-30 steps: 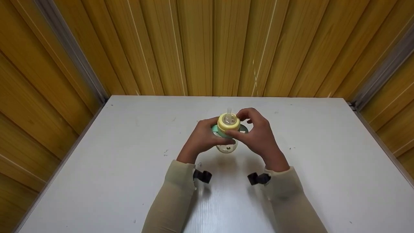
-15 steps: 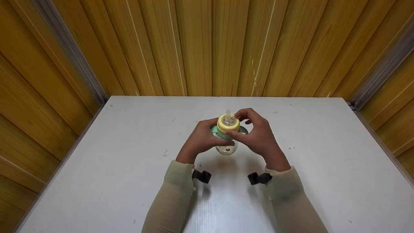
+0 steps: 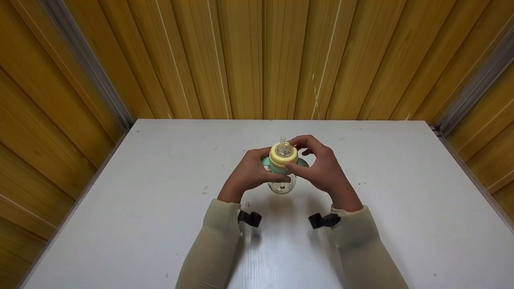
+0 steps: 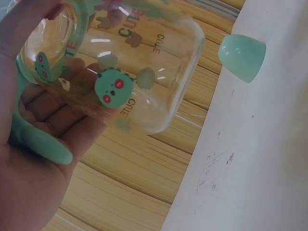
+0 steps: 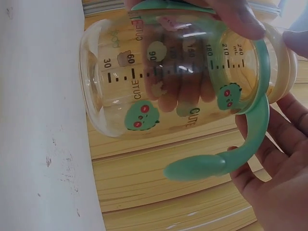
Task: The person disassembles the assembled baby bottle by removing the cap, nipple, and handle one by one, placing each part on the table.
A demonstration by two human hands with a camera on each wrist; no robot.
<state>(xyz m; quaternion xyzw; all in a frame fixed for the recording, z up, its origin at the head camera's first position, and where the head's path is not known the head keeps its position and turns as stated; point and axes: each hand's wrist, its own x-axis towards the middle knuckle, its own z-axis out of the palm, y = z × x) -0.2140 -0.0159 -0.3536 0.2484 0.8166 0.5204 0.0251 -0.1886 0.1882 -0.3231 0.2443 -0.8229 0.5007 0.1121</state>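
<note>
The left hand (image 3: 253, 170) grips a transparent cylindrical bottle (image 5: 168, 72), which has green cartoon faces and black measuring marks. Its thumb lies across the near side of the bottle, and other fingers are seen through the clear wall. The right hand (image 3: 321, 168) pinches the round, pale yellow ring (image 3: 275, 159) at the top, with the thumb on the near side and a finger on the far side. So the bottle is between the two hands, lifted above the white counter (image 3: 140, 200), with its top end up. From the middle of the ring rises a clear spout (image 3: 284, 149). Under the ring is a mint-green collar (image 5: 263, 67) with two curved handles (image 5: 216, 164): one by the left palm, the other near the right fingers. A mint-green, dome-shaped cap (image 4: 243, 57) stands on the counter, well apart from the left hand. Beyond the hands is a yellow-brown panelled wall (image 3: 281, 60).
</note>
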